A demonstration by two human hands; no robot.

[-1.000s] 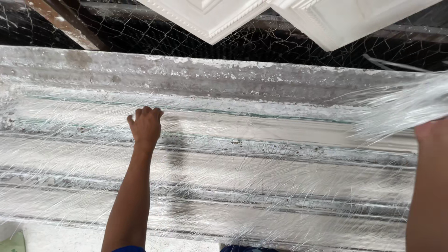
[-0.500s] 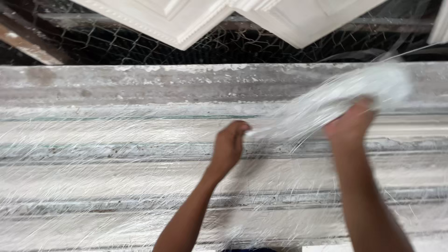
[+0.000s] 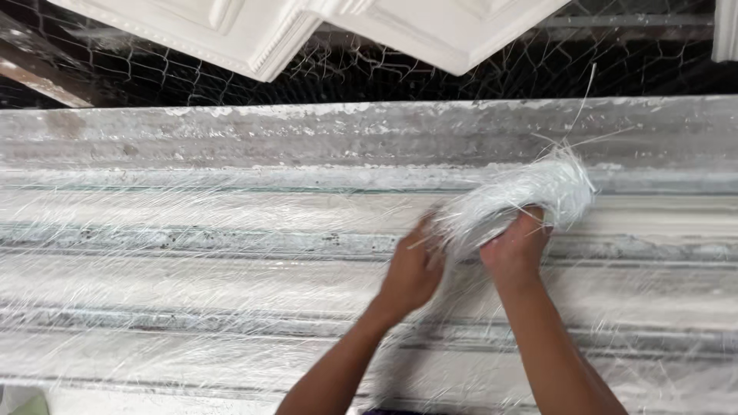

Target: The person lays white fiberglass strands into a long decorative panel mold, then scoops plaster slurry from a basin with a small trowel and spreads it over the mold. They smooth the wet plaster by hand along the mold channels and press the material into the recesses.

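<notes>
A long grey ribbed mould (image 3: 231,146), crusted with white plaster, runs across the whole view. Thin glass fibre strands (image 3: 192,253) are spread over its grooves. My right hand (image 3: 516,250) grips a white bundle of glass fibre (image 3: 523,196) just above the mould's middle ridge. My left hand (image 3: 413,269) is closed on the bundle's left end, pulling strands from it. Both forearms come up from the bottom edge.
White moulded plaster panels (image 3: 254,31) rest on wire mesh (image 3: 369,73) beyond the mould's far edge. A rusty wooden beam (image 3: 38,77) shows at the upper left. Loose stray fibres stick up near the bundle at the right.
Both hands have come together to the right of the middle. The fibre bundle, stretched out long half a second ago, is now gathered in a tighter clump in my right hand.
</notes>
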